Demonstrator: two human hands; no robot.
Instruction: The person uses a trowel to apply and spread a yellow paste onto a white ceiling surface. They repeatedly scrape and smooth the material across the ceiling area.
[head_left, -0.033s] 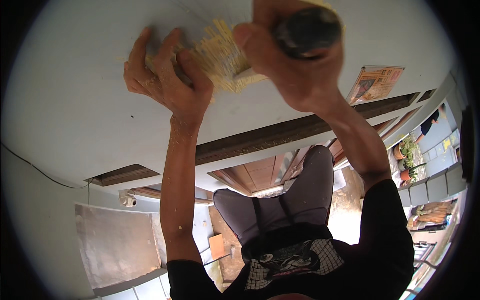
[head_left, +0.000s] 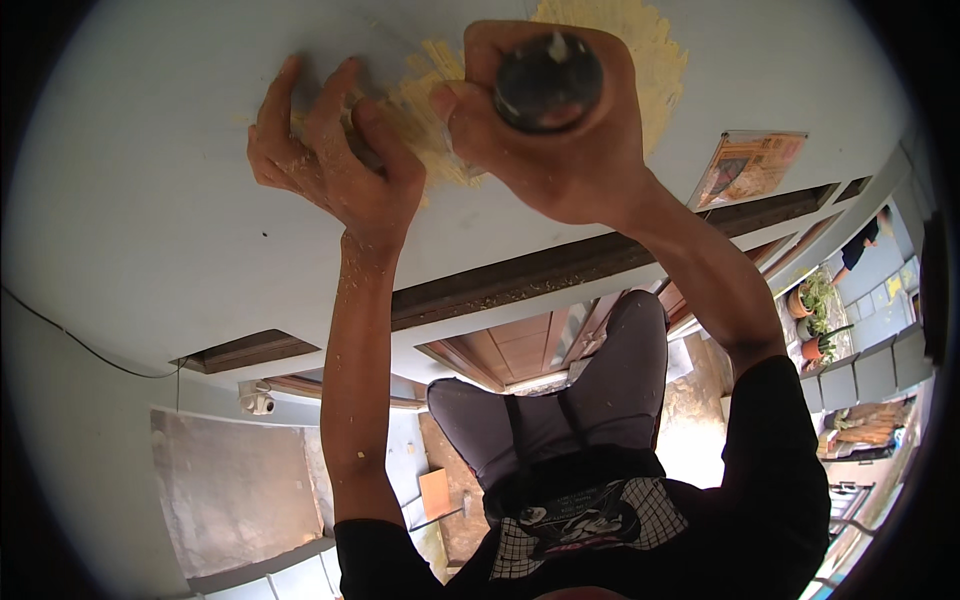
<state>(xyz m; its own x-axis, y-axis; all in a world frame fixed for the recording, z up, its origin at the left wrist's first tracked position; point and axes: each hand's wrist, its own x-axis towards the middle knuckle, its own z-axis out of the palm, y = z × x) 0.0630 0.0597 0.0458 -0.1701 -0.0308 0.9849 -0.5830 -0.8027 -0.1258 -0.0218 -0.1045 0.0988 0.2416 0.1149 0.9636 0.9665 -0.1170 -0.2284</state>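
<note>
My right hand [head_left: 585, 160] is wrapped round a scraper [head_left: 550, 85], whose dark, rounded handle end points toward me. Its blade is mostly hidden below my thumb, against the pale grey wall [head_left: 200, 190]. Around the hand spreads a yellow patch [head_left: 655, 75] with rough, streaky strokes where the grey surface is gone. My left hand [head_left: 345, 165] rests beside the patch's left edge, fingers apart and bent, fingertips at the wall. It holds nothing that I can see. Small pale flakes cling to that hand and forearm.
Below the hands runs a dark wooden ledge [head_left: 530, 275] dusted with flakes. A printed poster [head_left: 752, 168] is fixed right of the patch. A white camera [head_left: 257, 400] and a black cable [head_left: 80, 342] are at left. Potted plants [head_left: 815, 305] and another person [head_left: 862, 245] appear far right.
My right hand has moved left and slightly down with the scraper, uncovering more of the yellow patch on its right. The left hand stays in place.
</note>
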